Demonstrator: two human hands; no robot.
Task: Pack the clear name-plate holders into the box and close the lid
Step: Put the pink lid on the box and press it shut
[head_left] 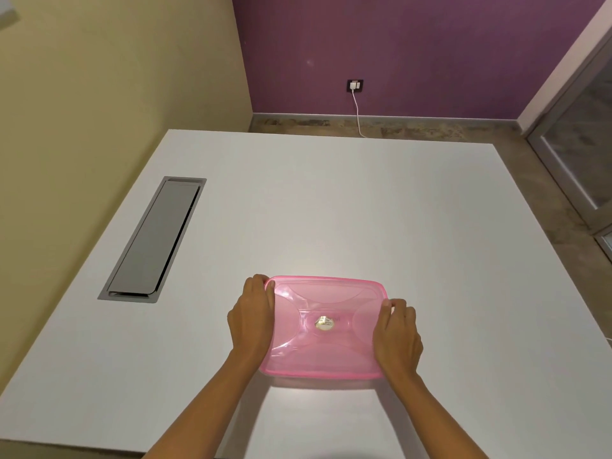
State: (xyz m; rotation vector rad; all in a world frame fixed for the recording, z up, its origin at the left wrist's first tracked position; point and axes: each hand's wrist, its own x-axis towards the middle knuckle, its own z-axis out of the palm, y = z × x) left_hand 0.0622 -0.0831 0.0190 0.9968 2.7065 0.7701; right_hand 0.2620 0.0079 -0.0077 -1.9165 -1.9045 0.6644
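A translucent pink lid point(326, 346) with a small oval sticker at its middle lies flat on top of the box on the white table point(364, 210). The box under it is hidden by the lid. My left hand point(253, 318) grips the lid's left edge, thumb on the top near the far left corner. My right hand point(395, 336) holds the lid's right edge with its fingers curled over the rim. No clear name-plate holders show in this view.
A grey recessed cable hatch point(155, 240) is set into the table at the left. Behind the table, a white charger cable point(359, 117) hangs from a wall socket on the purple wall. A glass door frame point(576, 154) stands at the right.
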